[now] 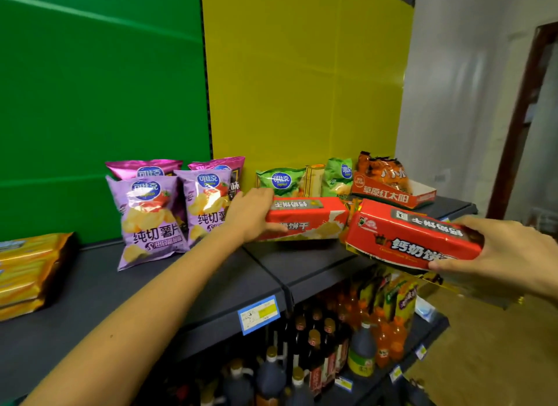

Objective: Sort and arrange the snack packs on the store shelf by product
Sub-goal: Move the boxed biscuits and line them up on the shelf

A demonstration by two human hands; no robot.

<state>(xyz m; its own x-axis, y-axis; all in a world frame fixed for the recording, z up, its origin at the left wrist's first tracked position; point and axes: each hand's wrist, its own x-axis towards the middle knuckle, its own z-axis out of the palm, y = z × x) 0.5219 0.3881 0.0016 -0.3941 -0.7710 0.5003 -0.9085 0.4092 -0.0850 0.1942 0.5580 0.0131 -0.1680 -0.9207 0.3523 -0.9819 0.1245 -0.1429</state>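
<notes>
Two red biscuit packs are in my hands. My left hand (252, 214) grips the left end of one red biscuit pack (305, 220) that rests on the dark shelf (211, 285). My right hand (510, 254) holds a second red biscuit pack (407, 239) tilted in the air past the shelf's front edge. Purple chip bags (149, 215) stand upright to the left of my left hand. Green chip bags (282, 180) lean against the yellow back panel behind the red packs.
A red open carton (392, 194) with orange snack bags (382, 170) sits at the shelf's far right. Golden packs (27, 269) are stacked at the left edge. A blue price tag (258, 313) hangs on the shelf front. Bottles (314, 354) fill the shelf below.
</notes>
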